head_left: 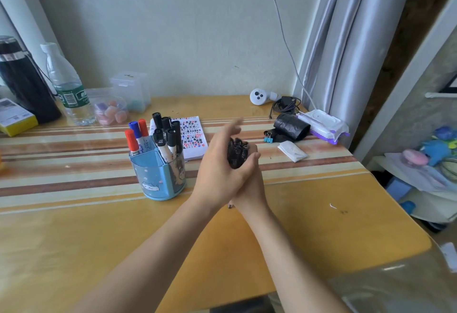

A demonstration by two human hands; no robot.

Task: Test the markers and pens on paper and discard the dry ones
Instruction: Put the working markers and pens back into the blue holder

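My two hands meet over the middle of the desk around a bundle of dark pens (pixel 237 152). My right hand (pixel 249 186) grips the bundle from below and behind, and the pen tips (pixel 230 206) poke out under the wrist. My left hand (pixel 217 164) lies against the bundle's left side with its fingers straight and blurred. A blue pen holder (pixel 158 179) stands to the left with red-capped, blue-capped and black markers (pixel 165 132) in it. Behind it lies a white notepad (pixel 195 139) covered in red, blue and black test marks.
At the back left are a black flask (pixel 22 80), a water bottle (pixel 66 87), a yellow box (pixel 14 119) and clear plastic boxes (pixel 131 90). At the back right lie a white controller (pixel 259 96), a charger cable, a black roll (pixel 291 127), wet wipes (pixel 324 124), binder clips and folded paper (pixel 293 150).
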